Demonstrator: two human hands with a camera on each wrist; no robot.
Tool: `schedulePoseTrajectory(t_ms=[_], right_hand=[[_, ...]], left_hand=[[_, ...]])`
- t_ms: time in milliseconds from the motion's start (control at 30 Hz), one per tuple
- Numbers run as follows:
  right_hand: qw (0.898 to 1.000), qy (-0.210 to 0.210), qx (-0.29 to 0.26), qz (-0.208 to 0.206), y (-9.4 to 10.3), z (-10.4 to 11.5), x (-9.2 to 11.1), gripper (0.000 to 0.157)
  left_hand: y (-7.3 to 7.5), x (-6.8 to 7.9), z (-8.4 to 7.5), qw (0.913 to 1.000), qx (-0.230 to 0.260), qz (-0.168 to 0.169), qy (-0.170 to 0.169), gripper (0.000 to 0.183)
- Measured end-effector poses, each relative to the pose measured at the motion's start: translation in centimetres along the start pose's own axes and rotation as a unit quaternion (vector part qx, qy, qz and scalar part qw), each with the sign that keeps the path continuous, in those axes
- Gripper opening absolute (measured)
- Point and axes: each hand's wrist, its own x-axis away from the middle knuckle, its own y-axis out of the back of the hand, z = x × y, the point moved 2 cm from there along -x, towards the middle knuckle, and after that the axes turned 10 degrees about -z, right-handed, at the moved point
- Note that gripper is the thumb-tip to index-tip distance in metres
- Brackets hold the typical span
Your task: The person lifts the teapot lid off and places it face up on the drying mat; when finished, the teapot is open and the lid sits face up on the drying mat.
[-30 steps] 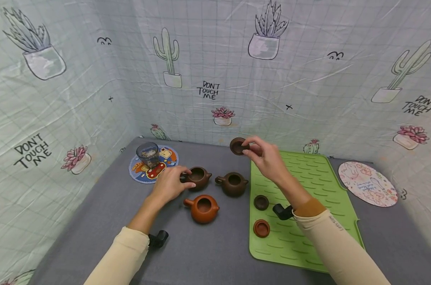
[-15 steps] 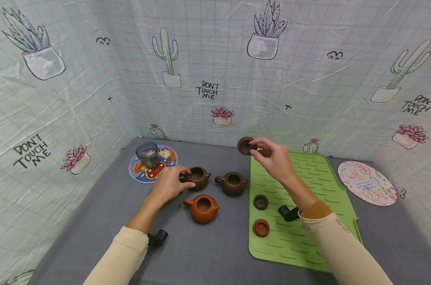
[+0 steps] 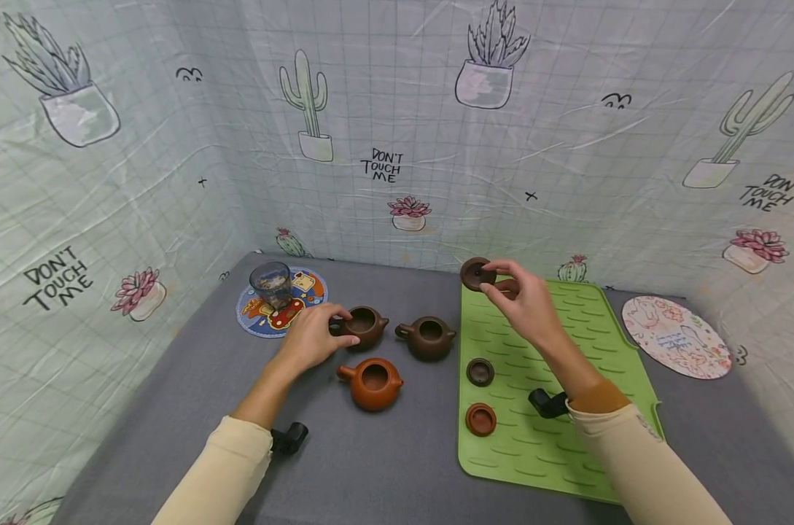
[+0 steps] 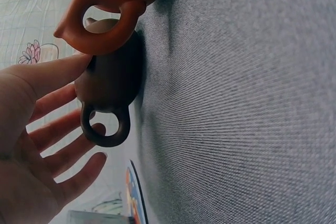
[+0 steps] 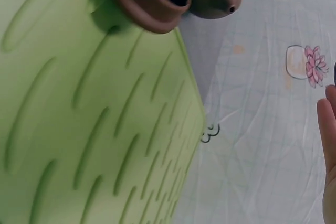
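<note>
My left hand (image 3: 313, 337) holds a brown clay teapot (image 3: 369, 339) at its handle side, thumb on the near wall and fingers on the far side. In the left wrist view this teapot (image 4: 113, 80) stands on the cloth, partly hidden by an orange teapot (image 4: 107, 38). My right hand (image 3: 526, 302) pinches a dark brown teapot lid (image 3: 471, 275), raised above the green mat's far left corner, its underside facing me. A second brown teapot (image 3: 428, 348) and the orange one stand lidless nearby. The right wrist view catches only the edge of that hand.
On the green ribbed mat (image 3: 561, 452) lie a dark lid (image 3: 480, 372) and a reddish lid (image 3: 481, 420). A glass (image 3: 271, 286) stands on a round blue coaster (image 3: 248, 324) at the far left. A pink patterned coaster (image 3: 677, 337) lies right. Printed cloth walls surround the table.
My right hand has moved to the right with the lid, from beside the mat to over its far left corner. The left hand has stayed at the teapot.
</note>
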Motion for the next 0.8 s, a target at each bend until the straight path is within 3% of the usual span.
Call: schedulePoseTrajectory(t_ms=[433,800], right_hand=[[0.999,-0.027,0.019,0.039,0.8,-2.2,1.0,0.032],[0.995,-0.025,0.043,0.082,0.4,-4.0,2.0,0.031]], left_hand=[[0.1,0.0,0.0,1.0000,-0.004,-0.005,-0.004,0.039],[0.1,-0.1,0.1,1.0000,-0.008,-0.004,0.000,0.039]])
